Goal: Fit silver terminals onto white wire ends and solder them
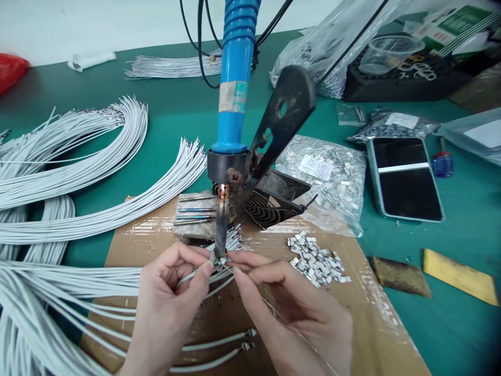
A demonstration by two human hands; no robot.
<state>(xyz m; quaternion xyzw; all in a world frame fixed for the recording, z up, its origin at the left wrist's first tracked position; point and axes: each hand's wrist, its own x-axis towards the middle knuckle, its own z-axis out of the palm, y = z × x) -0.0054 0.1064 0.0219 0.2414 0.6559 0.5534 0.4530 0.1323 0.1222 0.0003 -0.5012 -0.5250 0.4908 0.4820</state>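
A blue-handled soldering iron (235, 89) stands tip-down in a black metal holder (274, 136) over a cardboard sheet (364, 313). Just under its tip (221, 230), my left hand (168, 308) pinches the end of a white cable (191, 275) with a small metal connector on it. My right hand (289, 308) is closed in a pinch on a thin solder wire (282, 318) whose end meets the connector at the tip. Both hands nearly touch there.
Bundles of white cables (78, 156) fill the left of the green table. A pile of small metal connectors (317, 258) lies right of my hands, a bag of them (324, 177) behind. A phone (405, 177), sponge pieces (460, 274) and plastic bags sit at right.
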